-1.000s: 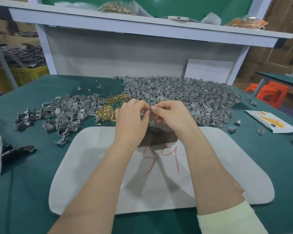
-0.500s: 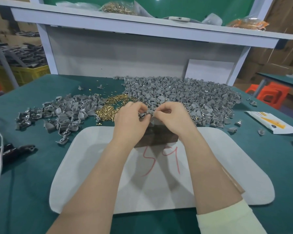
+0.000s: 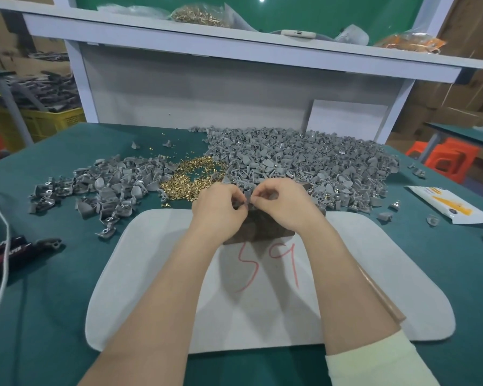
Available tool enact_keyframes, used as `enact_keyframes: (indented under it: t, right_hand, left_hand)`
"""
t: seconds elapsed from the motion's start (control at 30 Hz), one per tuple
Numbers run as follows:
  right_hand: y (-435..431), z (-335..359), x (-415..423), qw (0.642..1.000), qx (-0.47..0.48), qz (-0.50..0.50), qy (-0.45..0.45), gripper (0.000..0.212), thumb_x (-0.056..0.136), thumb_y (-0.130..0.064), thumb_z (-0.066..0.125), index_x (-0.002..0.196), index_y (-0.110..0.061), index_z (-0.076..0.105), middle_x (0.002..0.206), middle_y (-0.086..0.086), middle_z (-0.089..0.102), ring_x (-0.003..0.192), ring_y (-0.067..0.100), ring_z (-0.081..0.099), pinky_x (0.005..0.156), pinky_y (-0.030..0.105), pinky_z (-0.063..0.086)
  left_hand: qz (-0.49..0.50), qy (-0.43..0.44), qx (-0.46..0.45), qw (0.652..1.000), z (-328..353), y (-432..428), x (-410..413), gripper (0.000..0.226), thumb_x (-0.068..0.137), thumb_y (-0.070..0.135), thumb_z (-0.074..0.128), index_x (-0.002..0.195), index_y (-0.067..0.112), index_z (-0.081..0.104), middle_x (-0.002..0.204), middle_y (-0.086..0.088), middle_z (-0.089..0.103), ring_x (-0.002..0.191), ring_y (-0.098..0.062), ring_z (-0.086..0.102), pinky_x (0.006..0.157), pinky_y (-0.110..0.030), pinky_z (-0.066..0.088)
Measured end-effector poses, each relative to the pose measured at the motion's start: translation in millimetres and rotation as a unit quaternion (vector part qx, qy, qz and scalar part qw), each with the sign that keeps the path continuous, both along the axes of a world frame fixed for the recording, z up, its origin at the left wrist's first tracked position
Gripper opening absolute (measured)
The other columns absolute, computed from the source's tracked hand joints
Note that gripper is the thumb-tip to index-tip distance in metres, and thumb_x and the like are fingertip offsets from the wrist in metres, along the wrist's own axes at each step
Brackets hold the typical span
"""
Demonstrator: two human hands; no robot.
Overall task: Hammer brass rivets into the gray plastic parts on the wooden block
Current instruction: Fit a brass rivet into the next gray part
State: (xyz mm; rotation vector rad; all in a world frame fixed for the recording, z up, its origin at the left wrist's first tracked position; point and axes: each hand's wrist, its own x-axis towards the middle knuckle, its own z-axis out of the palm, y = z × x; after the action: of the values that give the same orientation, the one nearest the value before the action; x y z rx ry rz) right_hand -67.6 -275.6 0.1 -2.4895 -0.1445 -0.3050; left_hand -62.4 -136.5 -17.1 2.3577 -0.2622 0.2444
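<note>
Left hand (image 3: 221, 207) and right hand (image 3: 285, 204): fingertips closed together, both pinching one small gray part (image 3: 247, 196) just over the wooden block (image 3: 260, 231), which sits at the far edge of the white mat (image 3: 151, 274). Rivet in fingers: can't tell. Loose brass rivets (image 3: 195, 176) at 11 o'clock of the block; gray heap (image 3: 304, 162) at 1. Yellow crate (image 3: 53, 122), 10 o'clock, holds dark parts. Shelf bag (image 3: 200, 15), 12 o'clock, holds rivets.
</note>
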Motion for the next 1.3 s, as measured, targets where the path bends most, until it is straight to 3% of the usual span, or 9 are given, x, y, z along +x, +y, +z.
enact_keyframes:
  t: [0.1, 0.37, 0.77, 0.9, 1.07, 1.3]
  right_hand:
    - [1, -1, 1, 1.000, -0.019, -0.002, -0.008, 0.007, 0.082, -0.023, 0.065, 0.077, -0.028, 0.064, 0.070, -0.014, 0.058, 0.073, 0.010, 0.053, 0.074, 0.030, 0.047]
    - [6, 1, -1, 0.997, -0.066, 0.020, -0.020, 0.005, 0.083, -0.021, 0.062, 0.080, -0.025, 0.062, 0.071, -0.014, 0.054, 0.078, 0.010, 0.055, 0.072, 0.024, 0.044]
    - [9, -1, -1, 0.999, -0.042, 0.014, -0.019, 0.006, 0.083, -0.017, 0.063, 0.080, -0.023, 0.062, 0.076, -0.009, 0.058, 0.077, 0.011, 0.055, 0.068, 0.022, 0.043]
    - [7, 1, -1, 0.999, 0.035, -0.023, -0.035, 0.009, 0.083, -0.020, 0.062, 0.077, -0.025, 0.064, 0.078, -0.007, 0.064, 0.076, 0.008, 0.055, 0.066, 0.018, 0.037]
    - [11, 6, -2, 0.988, 0.141, -0.037, -0.041, 0.018, 0.082, -0.019, 0.061, 0.067, -0.028, 0.061, 0.073, -0.006, 0.065, 0.075, 0.012, 0.060, 0.075, 0.030, 0.048]
    - [16, 10, -5, 0.981, 0.191, -0.027, -0.016, 0.018, 0.087, -0.023, 0.063, 0.069, -0.026, 0.065, 0.068, -0.005, 0.066, 0.071, 0.012, 0.060, 0.077, 0.040, 0.055]
  left_hand:
    - [0.002, 0.005, -0.006, 1.000, 0, 0, 1, 0.009, 0.083, 0.020, 0.065, 0.080, 0.028, 0.062, 0.100, -0.002, 0.068, 0.102, -0.027, 0.062, 0.089, -0.041, 0.050]
    - [-0.007, 0.002, -0.010, 1.000, -1, 0, 2, 0.012, 0.082, 0.016, 0.064, 0.092, 0.017, 0.071, 0.101, -0.004, 0.069, 0.103, -0.029, 0.061, 0.090, -0.040, 0.049]
    - [-0.005, 0.005, -0.006, 1.000, 0, 0, 0, 0.014, 0.084, 0.019, 0.063, 0.095, 0.018, 0.072, 0.101, -0.004, 0.069, 0.103, -0.028, 0.061, 0.090, -0.040, 0.049]
    - [0.005, -0.014, -0.033, 0.999, 2, -1, -1, 0.017, 0.085, 0.019, 0.062, 0.101, 0.023, 0.069, 0.108, -0.005, 0.065, 0.103, -0.028, 0.059, 0.092, -0.041, 0.047]
    - [-0.004, -0.099, -0.074, 0.992, 7, -3, -5, 0.005, 0.089, 0.017, 0.061, 0.089, 0.021, 0.064, 0.101, 0.001, 0.062, 0.092, -0.019, 0.057, 0.084, -0.033, 0.046]
    - [0.006, -0.129, -0.079, 0.988, 7, -3, -6, 0.015, 0.090, 0.014, 0.058, 0.078, 0.023, 0.055, 0.090, 0.004, 0.055, 0.083, -0.016, 0.050, 0.074, -0.028, 0.038]
